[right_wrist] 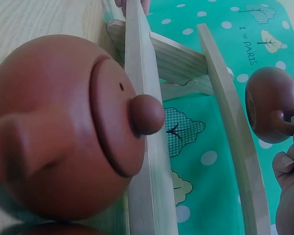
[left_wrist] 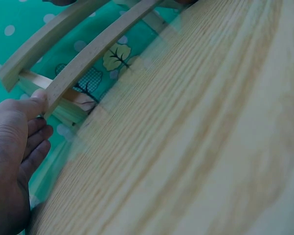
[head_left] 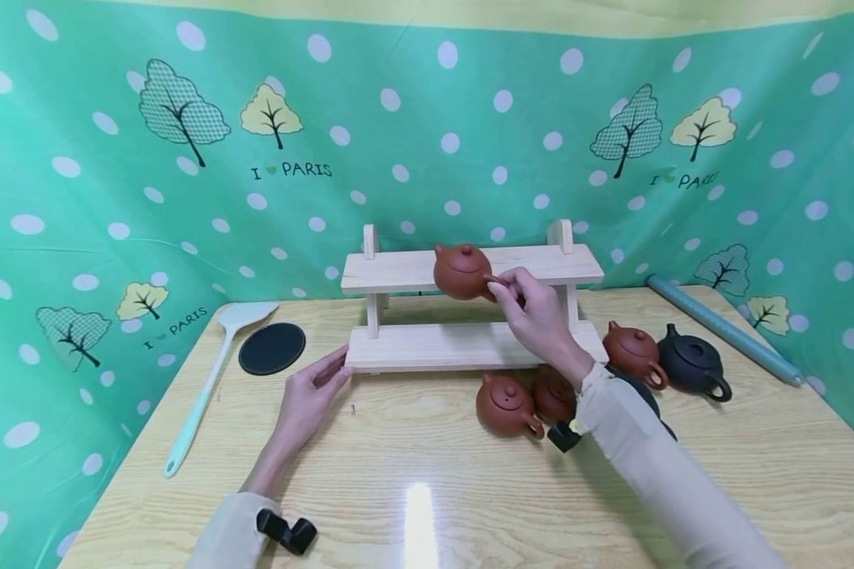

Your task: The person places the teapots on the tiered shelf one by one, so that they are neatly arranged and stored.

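Note:
My right hand (head_left: 537, 312) pinches the handle of a reddish-brown clay teapot (head_left: 461, 273), its spout pointing left. In the right wrist view this teapot (right_wrist: 271, 103) hangs just above the upper board, with a gap under its base. The two-tier wooden rack (head_left: 427, 348) stands at the back of the table. At the left end of its lower board, my left hand (head_left: 313, 395) grips the wood; the left wrist view has the thumb against the board's end and the other fingers curled below. A second brown teapot (right_wrist: 63, 127) looms close in the right wrist view.
Two brown teapots (head_left: 505, 407) sit before the rack. Right of it stand a brown teapot (head_left: 633, 352), a black teapot (head_left: 690, 363) and a dark item partly under my sleeve. A teal roll (head_left: 726, 328) lies far right; a spatula (head_left: 213, 379) and black disc (head_left: 273, 348) lie left.

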`<state>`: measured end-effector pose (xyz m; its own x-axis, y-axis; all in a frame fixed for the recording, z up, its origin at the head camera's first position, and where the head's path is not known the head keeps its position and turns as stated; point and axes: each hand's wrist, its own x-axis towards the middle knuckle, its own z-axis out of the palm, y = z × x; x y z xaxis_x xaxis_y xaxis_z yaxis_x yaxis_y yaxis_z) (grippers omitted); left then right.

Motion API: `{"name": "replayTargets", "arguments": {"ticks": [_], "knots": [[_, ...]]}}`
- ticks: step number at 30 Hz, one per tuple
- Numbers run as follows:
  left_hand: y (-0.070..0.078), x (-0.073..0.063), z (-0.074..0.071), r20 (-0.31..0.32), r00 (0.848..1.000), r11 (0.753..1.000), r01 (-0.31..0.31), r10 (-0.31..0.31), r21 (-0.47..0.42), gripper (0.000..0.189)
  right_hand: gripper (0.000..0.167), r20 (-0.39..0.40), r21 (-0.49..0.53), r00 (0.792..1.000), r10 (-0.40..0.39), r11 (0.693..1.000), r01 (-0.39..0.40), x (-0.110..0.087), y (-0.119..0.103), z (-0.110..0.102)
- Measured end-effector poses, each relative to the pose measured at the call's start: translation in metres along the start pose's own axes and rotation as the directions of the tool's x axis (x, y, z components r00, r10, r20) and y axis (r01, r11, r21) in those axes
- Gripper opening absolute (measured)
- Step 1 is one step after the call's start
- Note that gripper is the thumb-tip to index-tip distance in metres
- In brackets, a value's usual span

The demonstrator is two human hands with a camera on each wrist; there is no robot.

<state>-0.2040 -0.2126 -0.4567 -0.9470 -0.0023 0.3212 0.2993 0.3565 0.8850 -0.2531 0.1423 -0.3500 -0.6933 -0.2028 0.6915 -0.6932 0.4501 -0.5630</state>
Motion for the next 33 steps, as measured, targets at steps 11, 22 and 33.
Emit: {"name": "replayTargets", "arguments": {"ticks": [11,22,33], "knots": [[0.000,0.000,0.000,-0.005,1.000,1.000,0.001,-0.001,0.001,0.041,0.006,0.004,0.027,1.000,-0.021,0.999,0.021,0.011,0.002,0.012],[-0.002,-0.001,-0.001,-0.003,1.000,1.000,-0.010,0.011,0.021,0.042,0.008,0.041,0.030,0.999,0.018,0.999,-0.019,0.021,0.002,0.025],[-0.001,-0.001,0.000,0.003,1.000,1.000,0.001,-0.001,0.007,0.043,0.010,0.040,0.025,0.999,0.026,0.999,-0.027,0.031,0.003,0.037]]}}
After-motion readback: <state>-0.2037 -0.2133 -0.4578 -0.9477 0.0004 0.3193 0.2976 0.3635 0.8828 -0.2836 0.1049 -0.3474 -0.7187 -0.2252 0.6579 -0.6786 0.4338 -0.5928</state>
